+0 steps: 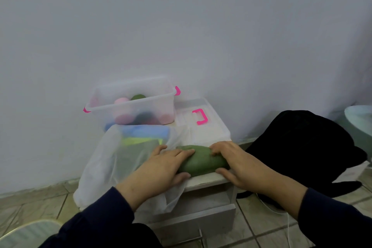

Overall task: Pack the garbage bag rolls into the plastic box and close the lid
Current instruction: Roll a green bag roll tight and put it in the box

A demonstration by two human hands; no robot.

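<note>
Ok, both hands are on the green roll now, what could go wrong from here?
1. The green roll lies near the front edge of the small white cabinet; if the left hand or right hand slips, it may roll off.
2. The white plastic bag hangs over the cabinet's left side and could slide down with its rolls.
3. The plastic box already looks fairly full, so the lid may not shut.

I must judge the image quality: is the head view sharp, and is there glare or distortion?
Head view: soft and slightly blurred throughout; the green roll and both hands lack crisp edges. Lighting is flat and dim, without glare or hard shadows. Wide-angle distortion bends the floor line; the plastic box looks hazy.
</note>
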